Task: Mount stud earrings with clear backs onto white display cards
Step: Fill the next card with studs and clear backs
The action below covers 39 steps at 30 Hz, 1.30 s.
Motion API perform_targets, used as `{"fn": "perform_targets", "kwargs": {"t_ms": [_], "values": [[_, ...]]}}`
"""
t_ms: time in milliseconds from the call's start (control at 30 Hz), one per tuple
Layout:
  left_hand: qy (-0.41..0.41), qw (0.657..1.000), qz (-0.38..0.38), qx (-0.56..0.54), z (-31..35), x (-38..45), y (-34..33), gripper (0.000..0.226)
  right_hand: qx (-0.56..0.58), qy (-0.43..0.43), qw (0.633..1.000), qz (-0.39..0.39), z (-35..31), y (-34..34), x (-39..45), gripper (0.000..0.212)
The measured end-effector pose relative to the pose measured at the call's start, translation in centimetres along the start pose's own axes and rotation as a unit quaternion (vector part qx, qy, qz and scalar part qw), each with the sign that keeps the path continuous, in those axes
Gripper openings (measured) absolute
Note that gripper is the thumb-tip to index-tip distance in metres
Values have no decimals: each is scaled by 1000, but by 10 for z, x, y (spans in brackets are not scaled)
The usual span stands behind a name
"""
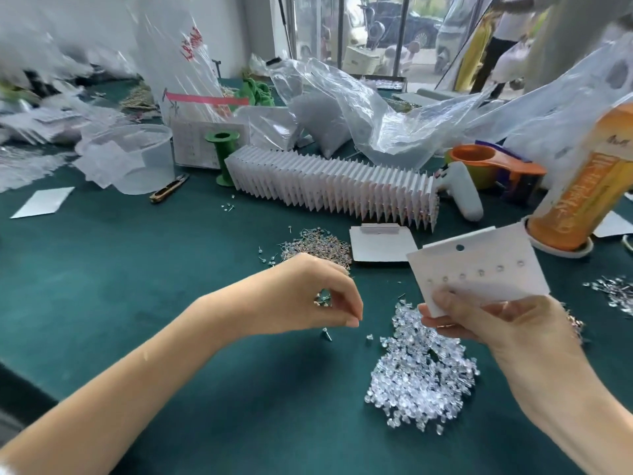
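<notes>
Left hand (318,296) pinching few studs (322,299); right hand (486,320) gripping card (479,269). Risk: loose pinch, studs dropping among clear backs (424,368).

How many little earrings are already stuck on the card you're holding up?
6, in one slanted row across the white card the right hand holds, from near the thumb up toward the card's right edge. The thumb may hide more.

A small jewellery-packing workshop: a green-covered desk (137,269) carries loose piles of clear backs (424,368) and stud earrings (318,243), a long row of filled display cards (329,186), and plastic stock bags (342,108) across the upper frame.
</notes>
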State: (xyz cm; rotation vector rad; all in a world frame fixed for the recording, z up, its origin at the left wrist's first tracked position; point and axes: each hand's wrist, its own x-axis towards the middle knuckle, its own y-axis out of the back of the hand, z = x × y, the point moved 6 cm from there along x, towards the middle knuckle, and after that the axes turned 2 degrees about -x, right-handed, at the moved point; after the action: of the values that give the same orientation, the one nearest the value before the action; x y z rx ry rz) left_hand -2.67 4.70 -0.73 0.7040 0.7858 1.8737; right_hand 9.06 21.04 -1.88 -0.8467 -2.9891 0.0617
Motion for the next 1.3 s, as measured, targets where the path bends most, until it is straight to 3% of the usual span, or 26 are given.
{"fn": "perform_targets", "kwargs": {"t_ms": [333, 467, 533, 600, 733, 833, 1000, 1300], "values": [[-29, 998, -32, 45, 9, 5, -22, 6, -26, 55, 998, -10, -8, -2, -7, 18], [-22, 999, -10, 22, 9, 7, -19, 9, -57, 116, 991, -35, -14, -1, -12, 18], [0, 999, 16, -31, 11, 10, -10, 11, -99, 189, 975, -55, -19, 0, -14, 15], [30, 993, 22, -115, 13, 18, -1, 11, -205, 326, 918, -95, -26, -1, -20, 13], [58, 968, -16, -244, 24, 35, 3, 10, -385, 527, 738, -170, -23, -6, -34, 9], [72, 955, -65, -279, 30, 39, -12, 12, -476, 605, 622, -143, -21, -11, -42, 7], [99, 948, -92, -288, 27, 34, -27, 12, -512, 641, 558, -123, -18, -14, -48, 10], [102, 948, -106, -281, 32, 31, -33, 10, -532, 649, 530, -120, -16, -18, -53, 11]]}}
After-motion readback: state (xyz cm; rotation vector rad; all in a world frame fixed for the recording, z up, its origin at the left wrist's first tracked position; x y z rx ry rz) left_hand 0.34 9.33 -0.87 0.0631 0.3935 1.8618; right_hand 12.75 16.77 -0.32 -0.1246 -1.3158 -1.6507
